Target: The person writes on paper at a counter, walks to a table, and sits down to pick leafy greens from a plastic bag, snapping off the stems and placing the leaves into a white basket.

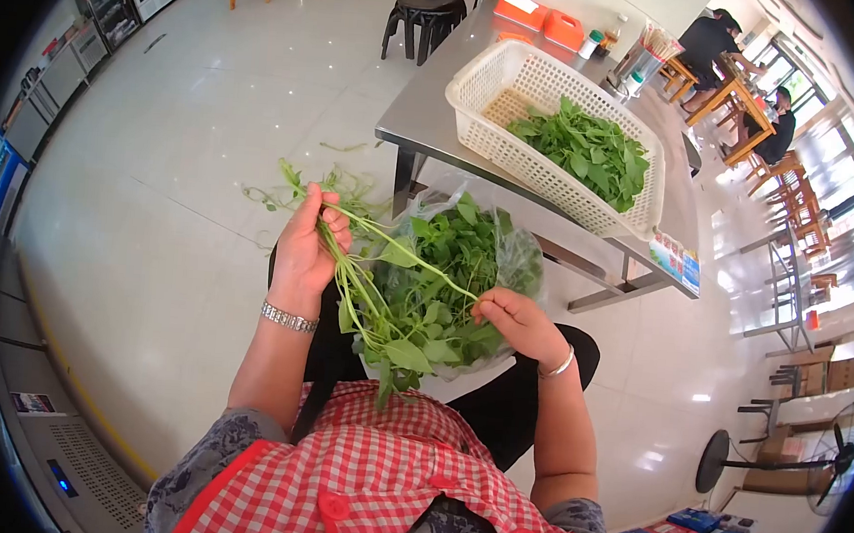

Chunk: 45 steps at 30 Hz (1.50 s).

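My left hand (312, 244) is closed around a bunch of leafy green stems (356, 291), whose leaves hang down toward my lap. One long stem runs across from it to my right hand (520, 323), where thumb and fingers pinch its end. Below and between the hands, a clear plastic bag (522, 258) full of leafy greens (458, 244) stands open on the floor by my knees. Picked leaves (594, 149) lie heaped in a white plastic basket (487, 122) on the metal table (420, 117) in front of me.
Loose stems (353, 187) lie on the floor beyond my left hand. An orange box (562, 28), seasoning jars and a chopstick holder (650, 54) stand behind the basket. Stacked black stools (427, 14) are left of the table. Two people sit at far tables; a fan (834, 458) stands right.
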### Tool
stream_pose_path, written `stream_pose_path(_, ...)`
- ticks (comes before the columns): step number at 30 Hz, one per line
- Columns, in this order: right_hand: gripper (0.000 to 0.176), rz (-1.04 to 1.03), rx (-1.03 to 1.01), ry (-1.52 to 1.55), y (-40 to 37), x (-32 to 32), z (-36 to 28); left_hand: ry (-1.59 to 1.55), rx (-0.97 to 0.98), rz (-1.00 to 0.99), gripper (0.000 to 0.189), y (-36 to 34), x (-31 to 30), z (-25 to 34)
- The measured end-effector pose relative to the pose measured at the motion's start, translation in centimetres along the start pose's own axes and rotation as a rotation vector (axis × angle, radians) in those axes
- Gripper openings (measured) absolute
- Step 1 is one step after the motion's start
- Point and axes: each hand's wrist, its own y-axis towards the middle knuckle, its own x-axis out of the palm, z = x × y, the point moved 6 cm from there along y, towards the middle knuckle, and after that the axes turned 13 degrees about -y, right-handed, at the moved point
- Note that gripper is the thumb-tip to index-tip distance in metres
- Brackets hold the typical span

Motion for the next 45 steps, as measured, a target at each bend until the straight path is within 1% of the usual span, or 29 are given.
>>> stream_pose_path(1, 0.021, 0.022, 0.01, -0.023, -0.1, -0.2, 0.4, 0.01, 0.005, 0.004, 0.03, -0.2, 0.2, -0.1)
stream_pose_path(4, 0.023, 0.319, -0.014, -0.073, -0.1, -2.1, 0.9, 0.077, 0.042, -0.029, 0.03, -0.7, 0.7, -0.2)
stream_pose_path(7, 0.025, 0.552, 0.019, 0.351, 1.2, -3.3, 2.0, 0.12, 0.061, -0.103, 0.03, -1.2, 1.4, -0.8)
stream_pose_path(10, 0.026, 0.69, -0.03, 0.62, 1.9, -3.9, 0.2, 0.149, 0.125, -0.139, 0.029, -1.8, 2.4, -1.1)
stream_pose_path(13, 0.025, 0.78, -0.031, 0.704, 2.9, -4.5, 0.0, 0.188, 0.199, -0.142, 0.029, -2.6, 3.4, -0.9)
stream_pose_path(16, 0.026, 0.901, 0.072, 0.796, 3.0, -6.0, 0.1, 0.06, 0.241, -0.181, 0.03, -2.1, 2.3, 0.5)
stream_pose_path(19, 0.024, 1.158, -0.022, 0.77, 1.8, -9.5, 1.0, 0.096, 0.338, -0.199, 0.029, -2.4, 2.5, 3.0)
stream_pose_path(21, 0.026, 1.306, -0.085, 0.402, 0.6, -12.6, -2.7, 0.118, 0.306, -0.169, 0.028, -2.2, 2.4, 2.9)
stream_pose_path(23, 0.031, 1.469, -0.2, -0.099, 0.3, -16.5, -6.2, 0.121, 0.26, -0.109, 0.028, -2.3, 2.0, 2.5)
stream_pose_path(24, 0.033, 1.454, -0.206, -0.6, 1.5, -19.0, -7.6, 0.103, 0.243, -0.077, 0.028, -2.0, 2.1, 2.1)
stream_pose_path(25, 0.036, 1.379, -0.207, -1.101, 2.8, -20.4, -8.4, 0.083, 0.224, -0.043, 0.027, -2.0, 2.0, 1.7)
stream_pose_path(28, 0.04, 1.34, -0.047, -1.324, 5.3, -22.2, -5.1, -0.015, 0.176, 0.018, 0.028, -1.5, 1.6, 0.9)
stream_pose_path(29, 0.044, 1.136, -0.045, -1.281, 5.6, -20.4, -6.8, -0.036, 0.172, -0.023, 0.028, -1.3, 1.5, 0.9)
stream_pose_path(31, 0.046, 0.712, -0.29, -0.762, 5.9, -12.9, -8.5, -0.055, 0.174, -0.009, 0.027, -1.0, 1.5, 0.6)
stream_pose_path(32, 0.045, 0.47, -0.333, -0.557, 5.6, -8.8, -8.9, -0.057, 0.166, -0.002, 0.027, -0.8, 1.5, 0.3)
stream_pose_path(33, 0.043, 0.237, -0.321, -0.344, 5.1, -4.6, -9.2, -0.085, 0.152, -0.007, 0.027, -0.6, 1.5, -0.1)
stream_pose_path(35, 0.036, 0.136, -0.417, -0.3, 4.5, 0.3, -10.4, -0.13, 0.122, -0.022, 0.027, -0.2, 1.6, -0.6)
stream_pose_path(38, 0.027, 0.089, -0.151, -0.17, 4.9, 2.1, -6.9, -0.076, 0.108, -0.045, 0.025, -1.0, 3.3, -0.9)
stream_pose_path(39, 0.017, 0.178, -0.122, -0.043, 4.7, 1.6, -6.2, 0.036, 0.085, -0.071, 0.024, -1.3, 3.9, -1.0)
stream_pose_path(41, 0.018, 0.156, -0.022, 0.276, 4.0, 0.5, -6.5, 0.252, 0.046, -0.121, 0.024, -2.4, 4.5, -1.2)
stream_pose_path(42, 0.019, 0.139, 0.031, 0.435, 3.6, -0.2, -6.3, 0.386, -0.019, -0.196, 0.023, -2.5, 4.2, -1.8)
stream_pose_path(43, 0.02, 0.064, -0.101, 0.492, 3.5, -0.8, -5.8, 0.522, -0.085, -0.271, 0.022, -2.3, 3.2, -2.4)
stream_pose_path(44, 0.019, 0.101, -0.083, 0.387, 3.5, -1.7, -5.3, 0.661, -0.153, -0.346, 0.022, -2.4, 2.6, -3.0)
stream_pose_path(45, 0.019, 0.138, -0.061, 0.283, 3.5, -2.5, -4.8, 0.616, -0.153, -0.339, 0.022, -2.6, 2.7, -3.2)
